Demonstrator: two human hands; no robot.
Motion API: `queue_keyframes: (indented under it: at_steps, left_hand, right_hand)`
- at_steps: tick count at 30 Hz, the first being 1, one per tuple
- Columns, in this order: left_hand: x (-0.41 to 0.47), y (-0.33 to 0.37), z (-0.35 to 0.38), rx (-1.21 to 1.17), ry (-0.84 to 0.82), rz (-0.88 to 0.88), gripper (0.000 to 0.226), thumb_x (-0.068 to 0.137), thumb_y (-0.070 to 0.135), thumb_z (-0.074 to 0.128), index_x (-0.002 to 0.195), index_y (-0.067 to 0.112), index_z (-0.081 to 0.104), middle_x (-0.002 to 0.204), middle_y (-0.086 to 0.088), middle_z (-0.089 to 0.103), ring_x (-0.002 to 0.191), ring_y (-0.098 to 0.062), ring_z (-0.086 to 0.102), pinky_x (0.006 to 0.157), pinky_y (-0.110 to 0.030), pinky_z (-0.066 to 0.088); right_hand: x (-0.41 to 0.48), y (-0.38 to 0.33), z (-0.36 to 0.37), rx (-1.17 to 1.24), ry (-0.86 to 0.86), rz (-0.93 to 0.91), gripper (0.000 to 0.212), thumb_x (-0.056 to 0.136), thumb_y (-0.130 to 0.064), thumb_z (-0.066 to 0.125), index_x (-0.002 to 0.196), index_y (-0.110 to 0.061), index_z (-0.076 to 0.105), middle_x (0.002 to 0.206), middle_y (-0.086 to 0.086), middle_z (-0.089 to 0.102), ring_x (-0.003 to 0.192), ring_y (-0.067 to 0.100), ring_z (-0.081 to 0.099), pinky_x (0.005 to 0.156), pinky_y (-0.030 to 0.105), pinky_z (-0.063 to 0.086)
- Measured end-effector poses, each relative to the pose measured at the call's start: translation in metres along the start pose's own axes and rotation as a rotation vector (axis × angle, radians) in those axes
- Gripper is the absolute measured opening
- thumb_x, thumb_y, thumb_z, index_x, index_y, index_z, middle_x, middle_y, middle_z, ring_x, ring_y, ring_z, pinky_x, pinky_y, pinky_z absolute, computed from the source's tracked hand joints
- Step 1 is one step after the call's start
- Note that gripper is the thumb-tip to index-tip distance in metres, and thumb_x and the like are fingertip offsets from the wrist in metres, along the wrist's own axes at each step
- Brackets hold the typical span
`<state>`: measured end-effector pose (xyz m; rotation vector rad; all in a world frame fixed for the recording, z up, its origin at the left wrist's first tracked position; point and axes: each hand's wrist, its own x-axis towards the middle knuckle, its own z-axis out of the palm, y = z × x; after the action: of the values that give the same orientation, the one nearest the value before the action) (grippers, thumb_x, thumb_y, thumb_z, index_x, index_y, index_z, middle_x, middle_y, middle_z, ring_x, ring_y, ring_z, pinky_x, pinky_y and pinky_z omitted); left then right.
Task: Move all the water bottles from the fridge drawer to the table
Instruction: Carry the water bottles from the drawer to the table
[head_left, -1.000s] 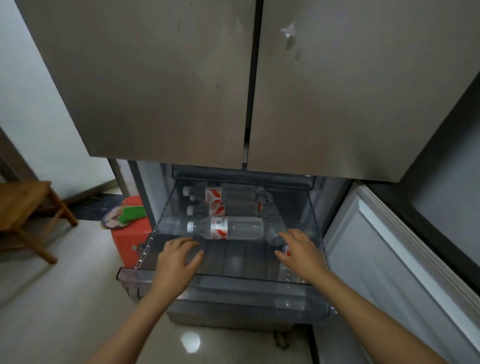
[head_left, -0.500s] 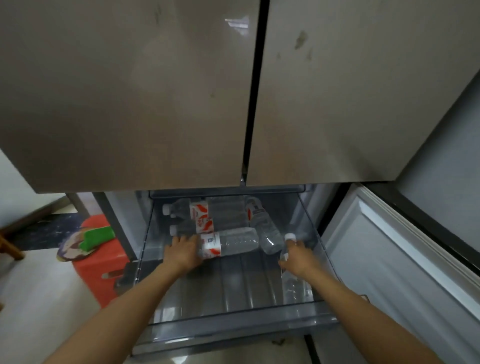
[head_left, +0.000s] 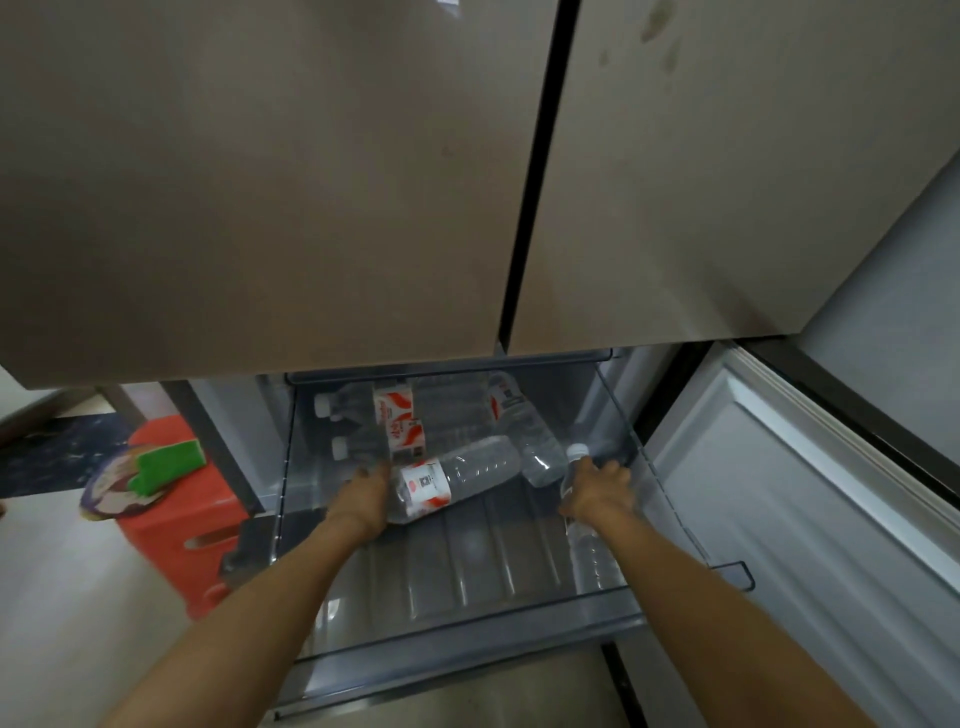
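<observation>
Clear plastic drawer (head_left: 467, 642) stands pulled out beneath the fridge doors. The left hand (head_left: 363, 499) curls round the cap end of a labelled bottle (head_left: 460, 478) lying slantwise. The right hand (head_left: 597, 493) grips a second bottle (head_left: 592, 558) near its white cap, along the drawer's right wall. More bottles (head_left: 395, 415) lie at the back.

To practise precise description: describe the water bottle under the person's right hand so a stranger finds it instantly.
Below the fridge doors, find the open drawer. Against its right wall lies a water bottle, white cap rearward, gripped by the right hand. Unlike the labelled bottle in the left hand, it runs front to back.
</observation>
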<state>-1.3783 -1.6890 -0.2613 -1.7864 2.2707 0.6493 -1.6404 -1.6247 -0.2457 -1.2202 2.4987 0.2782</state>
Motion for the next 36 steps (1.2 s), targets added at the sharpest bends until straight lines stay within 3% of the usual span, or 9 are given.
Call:
queue_keyframes:
  at_steps: [6, 10, 13, 18, 23, 27, 31, 34, 36]
  left_hand:
    - [-0.024, 0.006, -0.014, -0.045, -0.035, 0.069, 0.065, 0.081, 0.009, 0.061, 0.136, 0.013, 0.027, 0.128, -0.017, 0.050, 0.115, -0.030, 0.052, 0.090, -0.033, 0.044]
    - [-0.052, 0.020, -0.039, -0.063, 0.068, 0.091, 0.049, 0.083, 0.015, 0.060, 0.126, 0.008, 0.037, 0.122, -0.018, 0.056, 0.109, -0.032, 0.055, 0.086, -0.035, 0.045]
    - [-0.071, 0.029, -0.062, -0.062, 0.182, 0.121, 0.038, 0.081, 0.015, 0.065, 0.115, 0.007, 0.049, 0.117, -0.012, 0.059, 0.105, -0.026, 0.057, 0.081, -0.028, 0.044]
    - [-0.091, 0.045, -0.094, -0.057, 0.318, 0.229, 0.027, 0.072, 0.016, 0.070, 0.098, 0.012, 0.062, 0.102, -0.008, 0.067, 0.092, -0.023, 0.062, 0.073, -0.029, 0.048]
    - [-0.102, 0.065, -0.095, -0.061, 0.392, 0.250, 0.027, 0.075, 0.022, 0.070, 0.100, 0.012, 0.066, 0.104, -0.008, 0.068, 0.098, -0.026, 0.062, 0.082, -0.036, 0.051]
    - [-0.109, 0.066, -0.071, -0.283, 0.553, 0.222, 0.034, 0.075, 0.018, 0.070, 0.107, 0.010, 0.063, 0.107, -0.012, 0.064, 0.100, -0.030, 0.058, 0.081, -0.035, 0.045]
    - [-0.110, 0.056, -0.048, -0.521, 0.670, 0.205, 0.042, 0.074, 0.009, 0.072, 0.114, 0.007, 0.060, 0.106, -0.009, 0.061, 0.103, -0.027, 0.050, 0.082, -0.031, 0.037]
    - [-0.109, 0.051, -0.035, -0.666, 0.635, 0.130, 0.045, 0.074, 0.015, 0.073, 0.116, 0.012, 0.057, 0.103, 0.002, 0.054, 0.105, -0.021, 0.047, 0.084, -0.034, 0.041]
    - [-0.107, 0.046, -0.024, -0.711, 0.496, 0.119, 0.056, 0.068, 0.022, 0.078, 0.119, 0.018, 0.054, 0.109, 0.002, 0.054, 0.110, -0.024, 0.049, 0.090, -0.042, 0.044]
  right_hand:
    - [0.004, 0.002, 0.002, 0.148, -0.042, -0.010, 0.075, 0.079, -0.026, 0.068, 0.137, -0.017, 0.022, 0.132, 0.015, 0.027, 0.119, 0.033, 0.045, 0.096, 0.039, 0.041]
    - [0.004, 0.007, 0.004, 0.224, 0.003, -0.011, 0.078, 0.076, -0.025, 0.070, 0.136, -0.019, 0.021, 0.129, 0.017, 0.028, 0.117, 0.037, 0.044, 0.096, 0.039, 0.041]
    - [0.004, 0.009, 0.001, 0.245, 0.030, -0.039, 0.090, 0.075, -0.031, 0.070, 0.142, -0.020, 0.010, 0.133, 0.021, 0.032, 0.120, 0.037, 0.042, 0.097, 0.038, 0.041]
    - [-0.014, 0.023, -0.014, 0.438, 0.063, -0.254, 0.108, 0.069, -0.026, 0.075, 0.145, -0.033, -0.002, 0.127, 0.018, 0.051, 0.111, 0.036, 0.053, 0.085, 0.038, 0.048]
    - [-0.056, 0.040, -0.028, 0.649, 0.296, -0.460, 0.113, 0.062, -0.025, 0.081, 0.144, -0.036, 0.004, 0.122, 0.011, 0.047, 0.114, 0.028, 0.047, 0.094, 0.040, 0.043]
    - [-0.081, 0.045, -0.030, 0.850, 0.337, -0.516, 0.112, 0.064, -0.015, 0.082, 0.137, -0.043, 0.001, 0.132, 0.005, 0.036, 0.125, 0.020, 0.035, 0.103, 0.032, 0.031]
    - [-0.079, 0.044, -0.023, 0.761, 0.253, -0.626, 0.104, 0.067, -0.017, 0.079, 0.131, -0.048, 0.004, 0.128, -0.002, 0.034, 0.125, 0.014, 0.033, 0.101, 0.023, 0.028]
    - [-0.074, 0.044, -0.017, 0.659, 0.253, -0.686, 0.100, 0.068, -0.017, 0.078, 0.130, -0.048, 0.006, 0.126, -0.002, 0.037, 0.123, 0.014, 0.034, 0.096, 0.015, 0.026]
    - [-0.072, 0.044, -0.017, 0.640, 0.249, -0.700, 0.100, 0.069, -0.017, 0.077, 0.133, -0.046, 0.007, 0.127, 0.000, 0.038, 0.123, 0.014, 0.035, 0.094, 0.014, 0.026]
